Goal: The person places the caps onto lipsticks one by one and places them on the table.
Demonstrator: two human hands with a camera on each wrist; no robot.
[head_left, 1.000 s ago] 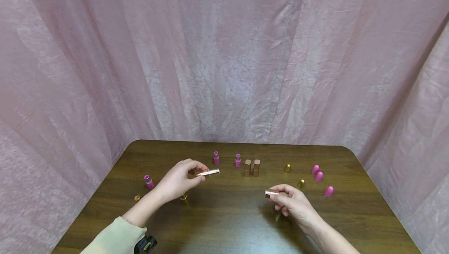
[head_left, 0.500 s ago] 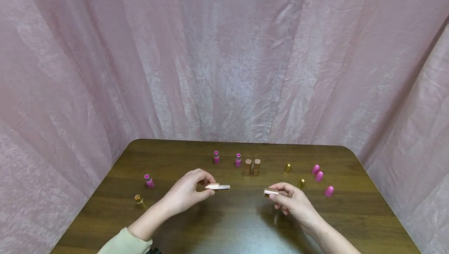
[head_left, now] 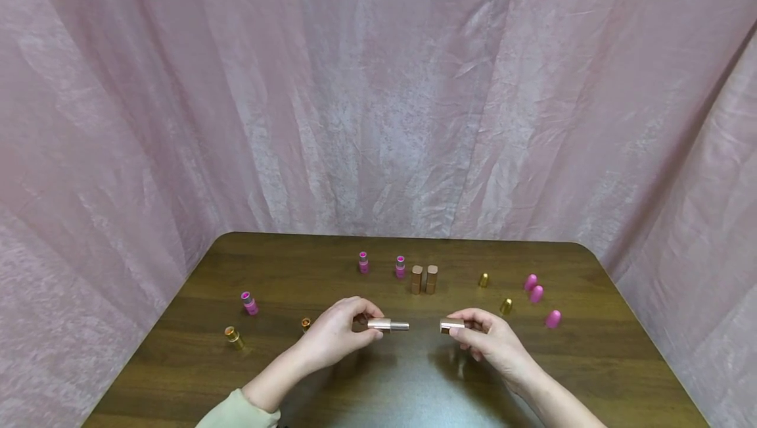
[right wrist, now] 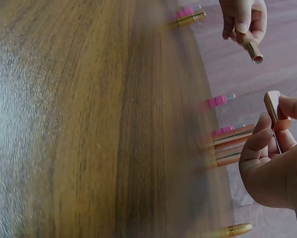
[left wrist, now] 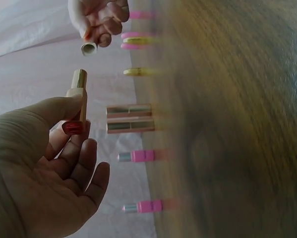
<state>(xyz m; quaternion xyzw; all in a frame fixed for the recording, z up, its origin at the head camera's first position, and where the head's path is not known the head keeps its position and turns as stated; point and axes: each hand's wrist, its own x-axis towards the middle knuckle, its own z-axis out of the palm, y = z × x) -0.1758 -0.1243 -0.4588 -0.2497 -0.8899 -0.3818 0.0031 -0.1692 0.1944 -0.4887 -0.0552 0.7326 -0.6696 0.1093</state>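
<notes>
My left hand (head_left: 340,332) pinches the rose-gold base of a lipstick tube (head_left: 380,325), held level above the table. Its narrower metal inner tube points right, and its end looks hollow in the right wrist view. Facing it, my right hand (head_left: 495,342) pinches a rose-gold lipstick cap (head_left: 452,326) between thumb and fingers. The cap's open end (left wrist: 89,48) shows in the left wrist view, turned toward the tube. A short gap separates the two parts, which lie roughly in line. Behind them stand two closed rose-gold lipsticks (head_left: 416,279), side by side.
Pink lipstick bases stand at the back (head_left: 363,262) and left (head_left: 250,304). Two gold bases are on the left, one (head_left: 234,338) in full view, the other (head_left: 305,325) partly behind my left hand. Gold caps (head_left: 506,306) and pink caps (head_left: 552,319) stand on the right.
My left hand has moved right and toward me, turning the lipstick tube level and bringing it closer to the cap. My right hand has barely moved, still holding the cap.
</notes>
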